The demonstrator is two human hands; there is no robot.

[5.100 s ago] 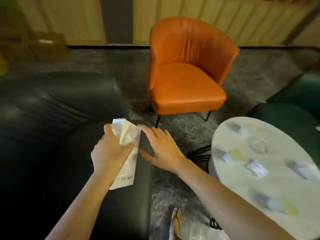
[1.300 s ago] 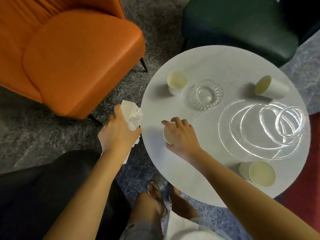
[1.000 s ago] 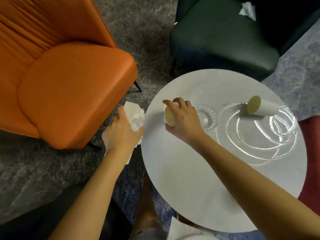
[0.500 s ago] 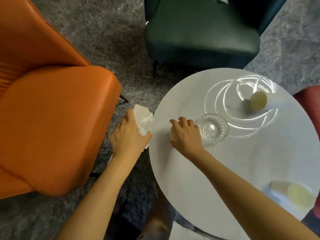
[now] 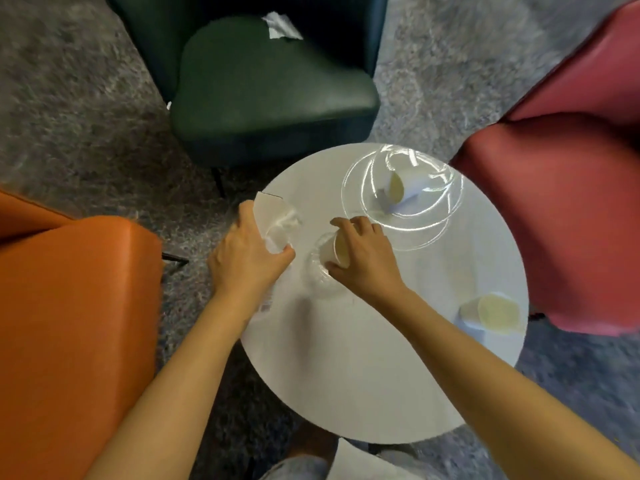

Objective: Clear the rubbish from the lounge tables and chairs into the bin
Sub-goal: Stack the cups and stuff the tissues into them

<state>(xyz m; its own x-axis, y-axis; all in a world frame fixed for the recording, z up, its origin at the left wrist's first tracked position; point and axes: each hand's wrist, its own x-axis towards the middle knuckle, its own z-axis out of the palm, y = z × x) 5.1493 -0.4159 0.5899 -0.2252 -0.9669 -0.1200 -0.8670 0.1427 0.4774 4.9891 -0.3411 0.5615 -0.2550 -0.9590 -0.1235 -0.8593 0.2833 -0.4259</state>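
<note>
White and round, the tabletop (image 5: 363, 368) sits below me with three chairs around it: an orange chair (image 5: 69, 306) to my left, a dark green chair (image 5: 270, 84) across from me, and a red chair (image 5: 561, 209) to my right. My left hand (image 5: 247, 261) hovers over the near-left edge of the tabletop, its grip clenched around a wad of crumpled white paper (image 5: 277, 220) that sticks out past my fingers. My right hand (image 5: 363, 261) is just beside it, fingers curled around a paper cup (image 5: 337, 251) tipped on its side with its pale yellowish inside facing left. That cup is directly over a clear glass dish (image 5: 318, 275), which rests on the tabletop between my two hands; motion blur keeps me from telling whether cup and dish touch. A second paper cup (image 5: 401, 188) lies on its side on the far part of the tabletop, inside bright curved reflections of light. A third paper cup (image 5: 491, 311) lies tipped over near the right edge, close to the red chair. On the seat of the dark green chair, near its back, lies a crumpled scrap of white paper (image 5: 282, 27). Grey carpet (image 5: 86, 116) covers the floor between the chairs.
</note>
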